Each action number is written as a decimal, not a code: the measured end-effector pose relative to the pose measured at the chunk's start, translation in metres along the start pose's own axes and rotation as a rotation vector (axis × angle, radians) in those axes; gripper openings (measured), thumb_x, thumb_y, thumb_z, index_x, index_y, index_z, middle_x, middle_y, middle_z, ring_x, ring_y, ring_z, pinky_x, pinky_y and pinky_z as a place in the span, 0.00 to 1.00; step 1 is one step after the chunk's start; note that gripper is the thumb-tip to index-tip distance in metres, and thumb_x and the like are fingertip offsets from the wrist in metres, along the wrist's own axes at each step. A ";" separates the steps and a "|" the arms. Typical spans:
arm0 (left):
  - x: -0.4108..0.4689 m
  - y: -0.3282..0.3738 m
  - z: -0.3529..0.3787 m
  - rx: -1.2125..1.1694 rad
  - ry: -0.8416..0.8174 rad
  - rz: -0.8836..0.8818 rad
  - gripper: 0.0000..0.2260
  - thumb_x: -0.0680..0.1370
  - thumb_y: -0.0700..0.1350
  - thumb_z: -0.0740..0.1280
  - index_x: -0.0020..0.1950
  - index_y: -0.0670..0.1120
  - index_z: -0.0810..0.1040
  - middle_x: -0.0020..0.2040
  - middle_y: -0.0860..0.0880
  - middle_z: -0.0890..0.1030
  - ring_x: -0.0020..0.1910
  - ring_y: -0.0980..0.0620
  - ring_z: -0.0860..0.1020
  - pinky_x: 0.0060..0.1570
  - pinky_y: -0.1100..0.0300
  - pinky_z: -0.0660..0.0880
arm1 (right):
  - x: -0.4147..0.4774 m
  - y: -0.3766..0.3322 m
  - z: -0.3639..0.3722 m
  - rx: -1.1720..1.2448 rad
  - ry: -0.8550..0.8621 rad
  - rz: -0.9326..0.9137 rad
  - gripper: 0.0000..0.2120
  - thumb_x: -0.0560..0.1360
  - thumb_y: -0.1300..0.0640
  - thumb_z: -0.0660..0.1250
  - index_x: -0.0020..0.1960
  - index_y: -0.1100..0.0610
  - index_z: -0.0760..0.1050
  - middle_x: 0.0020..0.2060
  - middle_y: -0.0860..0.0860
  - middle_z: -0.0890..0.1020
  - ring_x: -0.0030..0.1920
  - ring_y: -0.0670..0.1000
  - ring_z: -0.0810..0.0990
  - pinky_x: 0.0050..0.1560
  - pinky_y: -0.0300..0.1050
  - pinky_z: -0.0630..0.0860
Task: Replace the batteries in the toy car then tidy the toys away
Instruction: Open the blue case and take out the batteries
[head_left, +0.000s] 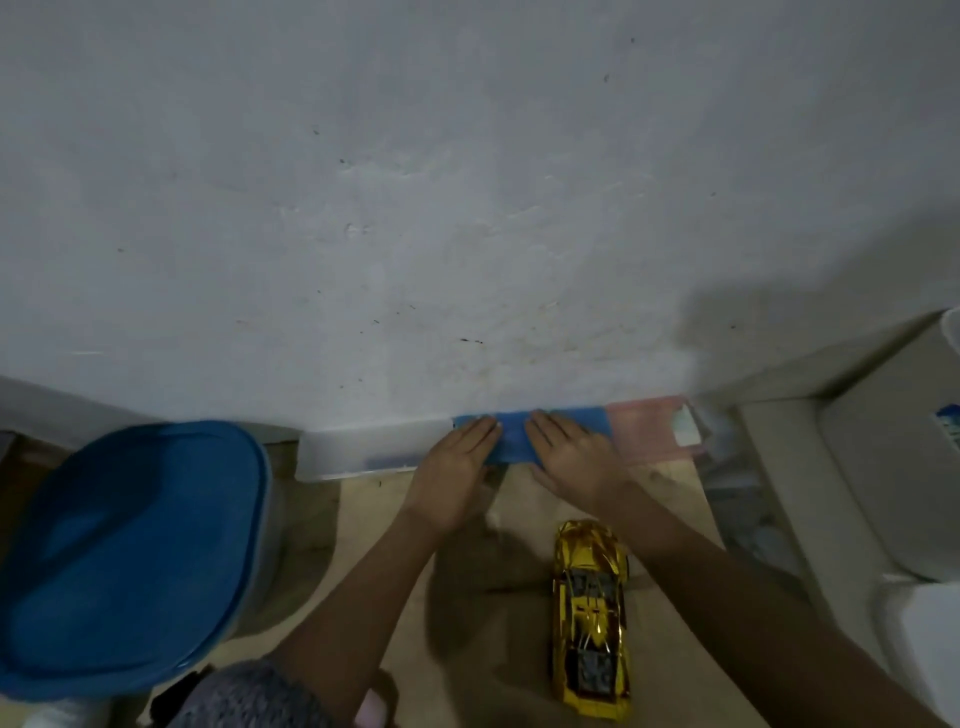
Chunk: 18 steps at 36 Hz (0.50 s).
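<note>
A shiny gold toy car (591, 618) lies on the pale wooden surface (493, 597), nose pointing away from me, under my right forearm. Against the wall stands a row of small plastic boxes: a clear one (363, 449), a blue one (514, 434) and a pink one (652, 431). My left hand (457, 467) and my right hand (569, 454) both lie flat with straight fingers on top of the blue box, side by side. No batteries show.
A large container with a blue lid (130, 556) stands at the left. White plastic bins (883, 467) fill the right side. The white wall (467, 208) rises right behind the boxes. A grey knitted fabric (249, 696) lies at the bottom edge.
</note>
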<state>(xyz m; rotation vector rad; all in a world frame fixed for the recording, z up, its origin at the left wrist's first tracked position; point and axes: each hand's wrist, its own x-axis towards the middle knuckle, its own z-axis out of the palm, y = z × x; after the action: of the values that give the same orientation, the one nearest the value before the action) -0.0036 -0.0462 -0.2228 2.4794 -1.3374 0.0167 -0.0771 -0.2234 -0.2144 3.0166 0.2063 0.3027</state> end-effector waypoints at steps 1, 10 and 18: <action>0.000 0.000 0.000 -0.002 -0.007 -0.009 0.32 0.53 0.33 0.80 0.56 0.37 0.80 0.55 0.40 0.82 0.52 0.44 0.82 0.52 0.50 0.76 | 0.002 0.000 0.001 -0.037 0.001 -0.024 0.29 0.53 0.49 0.80 0.50 0.63 0.82 0.44 0.57 0.85 0.43 0.54 0.84 0.37 0.43 0.80; -0.002 -0.003 0.001 -0.098 0.034 -0.063 0.27 0.63 0.33 0.75 0.61 0.37 0.77 0.60 0.40 0.79 0.56 0.42 0.80 0.59 0.52 0.67 | 0.003 0.009 0.013 -0.223 0.056 -0.236 0.26 0.58 0.54 0.80 0.52 0.65 0.81 0.47 0.62 0.84 0.44 0.58 0.84 0.32 0.48 0.80; 0.000 -0.013 0.000 -0.333 -0.026 -0.165 0.23 0.77 0.45 0.67 0.71 0.45 0.68 0.71 0.49 0.68 0.70 0.53 0.66 0.68 0.70 0.54 | -0.005 0.020 0.023 -0.099 0.231 -0.187 0.23 0.81 0.52 0.49 0.54 0.62 0.80 0.51 0.57 0.84 0.49 0.55 0.83 0.47 0.47 0.80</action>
<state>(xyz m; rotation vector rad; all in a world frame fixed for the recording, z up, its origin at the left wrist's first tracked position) 0.0071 -0.0397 -0.2262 2.3006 -1.0429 -0.2556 -0.0749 -0.2461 -0.2359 2.8330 0.4729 0.6232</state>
